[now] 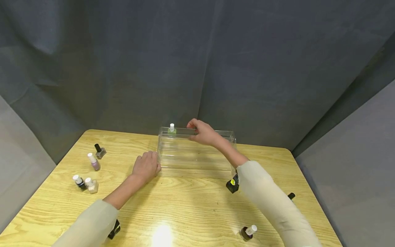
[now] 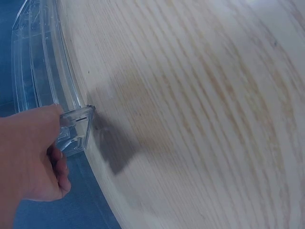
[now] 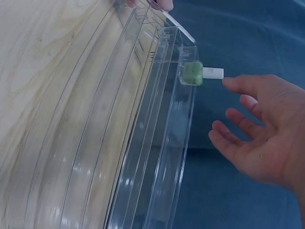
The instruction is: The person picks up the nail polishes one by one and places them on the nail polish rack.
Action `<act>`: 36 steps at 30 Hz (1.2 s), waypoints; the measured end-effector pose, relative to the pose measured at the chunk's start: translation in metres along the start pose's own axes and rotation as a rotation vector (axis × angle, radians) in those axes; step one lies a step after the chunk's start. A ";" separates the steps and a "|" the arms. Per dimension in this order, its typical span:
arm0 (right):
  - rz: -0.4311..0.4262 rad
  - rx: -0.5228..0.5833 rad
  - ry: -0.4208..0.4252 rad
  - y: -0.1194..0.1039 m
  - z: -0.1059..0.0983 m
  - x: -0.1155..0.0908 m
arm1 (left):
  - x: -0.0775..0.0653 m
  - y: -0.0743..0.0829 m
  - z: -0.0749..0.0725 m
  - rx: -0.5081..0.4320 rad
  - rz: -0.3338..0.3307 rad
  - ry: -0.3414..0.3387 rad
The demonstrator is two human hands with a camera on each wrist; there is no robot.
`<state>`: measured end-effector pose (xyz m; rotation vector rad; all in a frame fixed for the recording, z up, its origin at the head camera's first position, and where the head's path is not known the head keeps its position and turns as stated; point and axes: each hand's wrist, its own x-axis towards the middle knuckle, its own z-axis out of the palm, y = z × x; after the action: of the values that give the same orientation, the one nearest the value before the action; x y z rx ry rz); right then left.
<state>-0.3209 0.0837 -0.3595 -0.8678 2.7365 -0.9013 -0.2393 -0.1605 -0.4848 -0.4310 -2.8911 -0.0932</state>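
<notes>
A clear, tiered plastic rack (image 1: 197,164) stands at the back of the wooden table. My left hand (image 1: 146,167) grips its left side panel, fingers curled at the edge, as the left wrist view also shows. One nail polish bottle (image 3: 192,74), green with a white cap, stands upright at the left end of the rack's top rear tier. My right hand (image 3: 267,124) is over that rear tier, right of the bottle in the head view. Its fingers are loosely bent and hold nothing; in the right wrist view a fingertip overlaps the cap's end.
On the left of the table lie a grey bottle (image 1: 100,153), a lilac bottle (image 1: 95,165), a dark bottle (image 1: 81,184) and a cream bottle (image 1: 92,186). A dark brown bottle (image 1: 246,234) is front right; a black cap (image 1: 291,196) shows beyond the right sleeve. Grey curtain (image 1: 148,68) hangs behind.
</notes>
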 end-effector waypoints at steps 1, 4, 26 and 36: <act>0.007 0.002 -0.002 0.001 -0.003 -0.005 | 0.000 0.000 0.000 0.002 -0.002 -0.001; 0.029 -0.012 -0.010 0.003 -0.010 -0.020 | 0.001 -0.001 0.000 0.007 -0.002 0.001; 0.035 0.152 0.002 0.031 -0.020 -0.135 | 0.005 0.003 0.002 -0.043 0.012 0.001; 0.061 0.224 -0.016 0.032 -0.009 -0.177 | -0.003 -0.006 0.004 -0.096 0.014 -0.007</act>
<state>-0.1927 0.2087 -0.3792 -0.7421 2.5690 -1.1548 -0.2393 -0.1662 -0.4893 -0.4694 -2.8989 -0.2297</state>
